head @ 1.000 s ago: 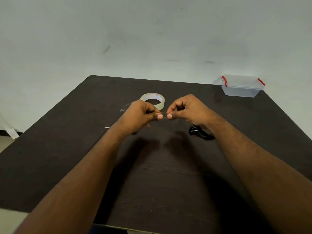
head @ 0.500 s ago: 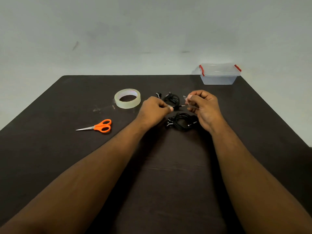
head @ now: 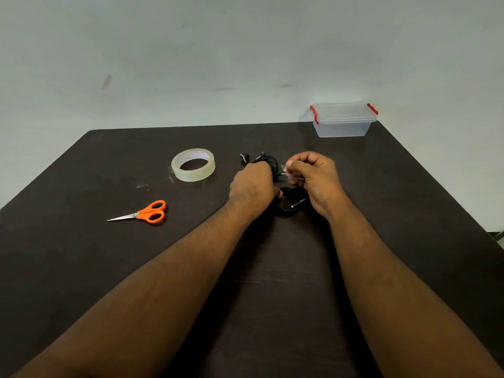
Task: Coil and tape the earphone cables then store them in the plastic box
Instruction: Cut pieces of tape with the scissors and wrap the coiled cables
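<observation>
So we're mid-taping I think. Left hand is clamped on one black cable coil, just right of the tape roll, and right hand is pinching what looks like a clear tape strip beside it. A second coil sits on the table right of the roll and nearer me; can't tell if it's taped. The plastic box, far right of the roll, is lidded with nothing visible inside, so storing is all left. Scissors lie left of the roll, nearer me.

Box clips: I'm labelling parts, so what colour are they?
Red, on the clear box; clips show best in the head view.
</observation>
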### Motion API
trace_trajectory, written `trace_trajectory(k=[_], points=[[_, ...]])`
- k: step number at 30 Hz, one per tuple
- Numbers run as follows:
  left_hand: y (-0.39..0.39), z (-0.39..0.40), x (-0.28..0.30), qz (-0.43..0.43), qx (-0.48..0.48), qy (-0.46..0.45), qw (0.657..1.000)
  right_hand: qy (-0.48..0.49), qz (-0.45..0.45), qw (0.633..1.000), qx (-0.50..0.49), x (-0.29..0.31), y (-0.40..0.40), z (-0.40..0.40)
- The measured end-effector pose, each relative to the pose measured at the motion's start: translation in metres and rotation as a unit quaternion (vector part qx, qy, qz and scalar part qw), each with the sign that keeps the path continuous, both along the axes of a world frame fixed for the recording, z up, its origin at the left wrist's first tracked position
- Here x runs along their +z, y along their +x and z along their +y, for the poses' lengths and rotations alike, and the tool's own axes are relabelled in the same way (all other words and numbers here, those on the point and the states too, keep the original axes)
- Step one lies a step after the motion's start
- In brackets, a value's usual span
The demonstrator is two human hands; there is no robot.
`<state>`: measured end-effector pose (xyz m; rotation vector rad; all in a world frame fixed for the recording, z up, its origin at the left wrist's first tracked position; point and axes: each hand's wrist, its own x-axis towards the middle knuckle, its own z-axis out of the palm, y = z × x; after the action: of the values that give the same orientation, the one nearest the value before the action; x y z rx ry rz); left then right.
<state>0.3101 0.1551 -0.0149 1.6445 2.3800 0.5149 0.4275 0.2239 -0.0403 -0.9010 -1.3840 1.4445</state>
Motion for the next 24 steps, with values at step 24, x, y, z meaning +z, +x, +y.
trace_trajectory(k=[24], points=[[-0.068, -0.032, -0.008, -0.236, 0.129, 0.168, 0.948, -0.024, 0.084, 0.995, -0.053, 0.021, -0.017, -0.027]])
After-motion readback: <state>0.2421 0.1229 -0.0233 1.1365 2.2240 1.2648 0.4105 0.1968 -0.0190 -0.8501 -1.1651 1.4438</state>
